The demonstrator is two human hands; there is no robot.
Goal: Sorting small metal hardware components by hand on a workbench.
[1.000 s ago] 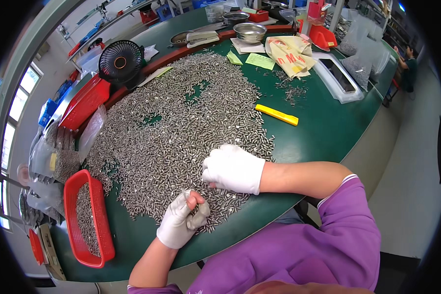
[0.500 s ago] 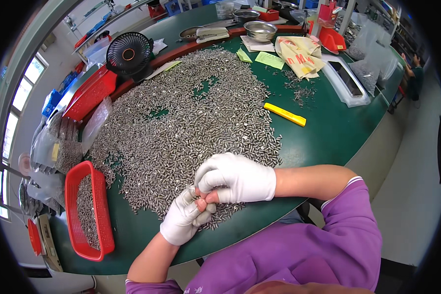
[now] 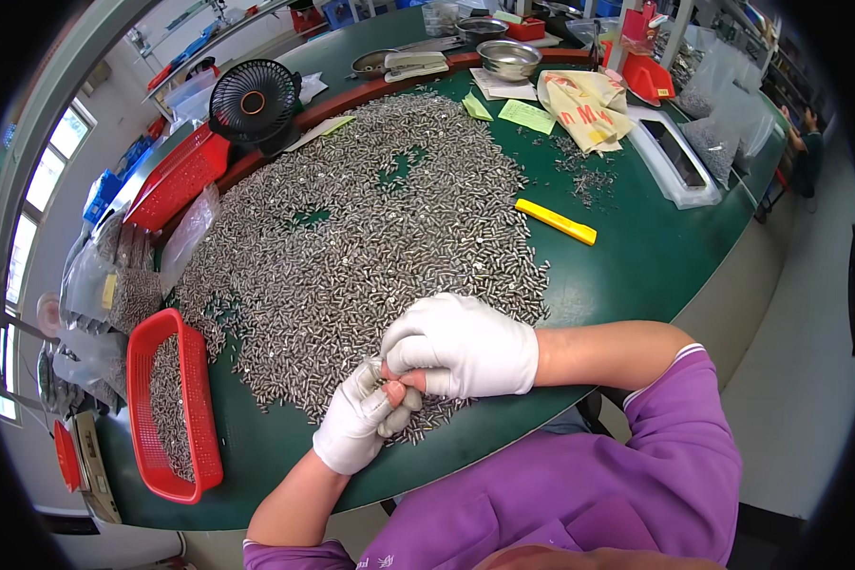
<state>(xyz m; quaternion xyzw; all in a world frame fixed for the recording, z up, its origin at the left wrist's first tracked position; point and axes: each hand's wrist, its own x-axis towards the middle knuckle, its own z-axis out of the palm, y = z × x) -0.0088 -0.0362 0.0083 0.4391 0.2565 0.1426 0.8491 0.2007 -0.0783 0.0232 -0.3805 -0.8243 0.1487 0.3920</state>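
A wide layer of small metal pins [image 3: 351,256] covers much of the green table [image 3: 627,275]. At its near edge my two hands meet, in white gloves with bare fingertips. My left hand [image 3: 359,421] is closed, thumb and fingers pinched together. From the right, my right hand [image 3: 465,347] reaches over with its thumb and fingers also pinched, touching the left fingertips. Whatever lies between the fingertips is too small and too covered to make out. Left of the pins stands a red plastic basket [image 3: 202,418] with more pins in it.
A yellow box-cutter-like tool [image 3: 556,221] lies right of the pins. Behind them are a black fan [image 3: 253,103], a steel bowl [image 3: 509,59], a cloth bag [image 3: 584,109] and a phone [image 3: 672,152] on a white tray. Bags of parts [image 3: 128,290] crowd the left side. Another person [image 3: 807,152] is far right.
Both hands stay pinched together at nearly the same place. The whole view has shifted very slightly; nothing on the table has visibly moved.
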